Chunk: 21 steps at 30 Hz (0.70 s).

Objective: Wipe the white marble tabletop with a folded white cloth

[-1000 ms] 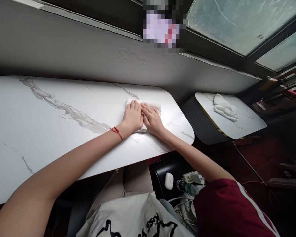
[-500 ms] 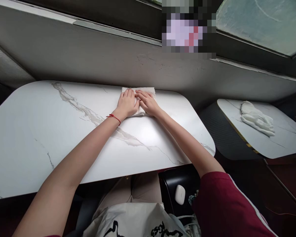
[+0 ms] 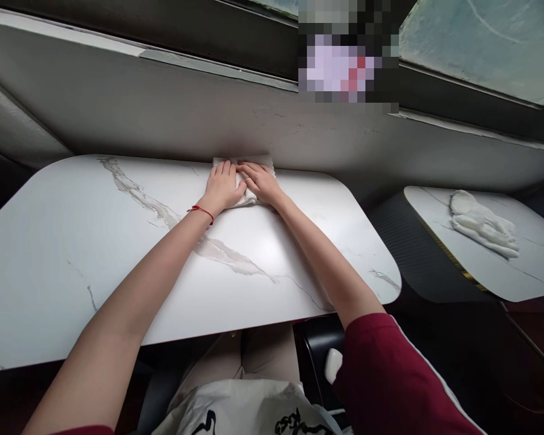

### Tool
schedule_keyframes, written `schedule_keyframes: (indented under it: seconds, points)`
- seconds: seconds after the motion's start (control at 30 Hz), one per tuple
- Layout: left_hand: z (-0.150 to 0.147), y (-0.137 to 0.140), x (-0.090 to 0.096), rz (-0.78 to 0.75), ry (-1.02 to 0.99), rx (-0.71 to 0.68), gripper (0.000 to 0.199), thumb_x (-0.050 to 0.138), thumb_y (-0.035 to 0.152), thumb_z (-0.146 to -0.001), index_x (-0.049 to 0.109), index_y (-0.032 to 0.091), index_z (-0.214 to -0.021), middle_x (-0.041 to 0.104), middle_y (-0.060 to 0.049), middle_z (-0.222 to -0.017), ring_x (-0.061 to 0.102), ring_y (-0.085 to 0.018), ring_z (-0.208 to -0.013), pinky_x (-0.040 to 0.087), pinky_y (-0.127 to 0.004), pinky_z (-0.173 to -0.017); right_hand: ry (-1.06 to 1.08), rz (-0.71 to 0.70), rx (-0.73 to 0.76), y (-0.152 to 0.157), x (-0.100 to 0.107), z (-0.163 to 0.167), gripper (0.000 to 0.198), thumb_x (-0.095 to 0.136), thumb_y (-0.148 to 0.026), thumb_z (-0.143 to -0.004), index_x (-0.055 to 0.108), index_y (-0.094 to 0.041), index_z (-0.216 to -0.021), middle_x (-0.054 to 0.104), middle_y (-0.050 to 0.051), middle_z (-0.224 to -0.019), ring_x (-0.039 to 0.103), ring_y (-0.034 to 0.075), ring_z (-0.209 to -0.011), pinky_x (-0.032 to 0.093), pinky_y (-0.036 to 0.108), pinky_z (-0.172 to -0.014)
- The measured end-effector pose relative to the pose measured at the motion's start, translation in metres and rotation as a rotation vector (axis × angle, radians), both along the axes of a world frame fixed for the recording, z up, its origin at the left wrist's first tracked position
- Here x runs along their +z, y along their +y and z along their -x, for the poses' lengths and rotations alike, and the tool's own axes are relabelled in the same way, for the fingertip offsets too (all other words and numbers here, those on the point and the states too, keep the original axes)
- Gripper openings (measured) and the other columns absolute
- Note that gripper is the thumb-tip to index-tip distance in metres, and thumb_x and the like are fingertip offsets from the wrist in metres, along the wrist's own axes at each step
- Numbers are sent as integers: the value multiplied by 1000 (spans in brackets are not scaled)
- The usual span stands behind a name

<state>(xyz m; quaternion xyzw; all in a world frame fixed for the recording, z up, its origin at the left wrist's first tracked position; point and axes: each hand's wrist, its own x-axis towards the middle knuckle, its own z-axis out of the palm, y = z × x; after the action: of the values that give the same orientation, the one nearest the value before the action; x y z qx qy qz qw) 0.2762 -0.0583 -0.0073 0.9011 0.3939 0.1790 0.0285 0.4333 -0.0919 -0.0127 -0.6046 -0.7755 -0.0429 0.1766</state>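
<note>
A folded white cloth (image 3: 249, 198) lies by the far edge of the white marble-patterned table (image 3: 118, 254). Pressed flat on its left half is my left hand (image 3: 222, 186), with a red string bracelet (image 3: 201, 211) at the wrist. My right hand (image 3: 262, 183) lies flat on the right half, fingers pointing toward the left hand. Both hands have outstretched fingers that rest on the cloth without wrapping round it. Their thumbs come close together over its middle, and the hands cover much of the cloth.
A grey wall (image 3: 172, 115) rises behind the table, below dark-framed windows. To the right stands a second marble-patterned table (image 3: 539, 241) bearing a crumpled white cloth (image 3: 483, 223). A small white case (image 3: 333, 365) sits on a black surface near my right sleeve.
Both hands and the cloth under them have slid a little to the left along the table's far edge. My right arm has swung left with them, and its sleeve now partly covers the white case.
</note>
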Motion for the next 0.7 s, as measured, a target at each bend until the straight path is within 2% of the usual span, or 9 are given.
schedule_keyframes:
  seconds: [0.2,0.37,0.53,0.7]
  points:
    - [3,-5,0,2,49,-7,63,33,30,-95,38,-7,-147,38,-25,-157,34,-34,-147,25,-45,-120,28,0,-40,-8,-3,7,49,34,-14,-94,56,-17,-138,52,7,-152,43,21,-143,33,42,-118]
    - [15,-24,2,11,105,-42,65,31,29,-96,34,-6,-150,33,-25,-161,28,-32,-151,22,-44,-122,28,-8,-84,-33,-5,19,51,33,-14,-94,56,-13,-139,51,11,-153,43,23,-144,33,45,-118]
    - [38,-59,3,-31,183,-161,64,33,30,-96,36,-4,-151,32,-25,-161,27,-32,-152,22,-45,-122,39,-39,-61,-88,-12,36,52,35,-17,-93,55,-15,-141,49,12,-154,41,24,-146,31,47,-121]
    - [60,-118,-3,-62,185,-258,64,34,27,-95,38,-5,-149,32,-27,-160,28,-34,-152,24,-47,-123,72,-74,-160,-166,-17,67,53,35,-17,-92,53,-15,-143,47,11,-156,39,23,-148,30,47,-122]
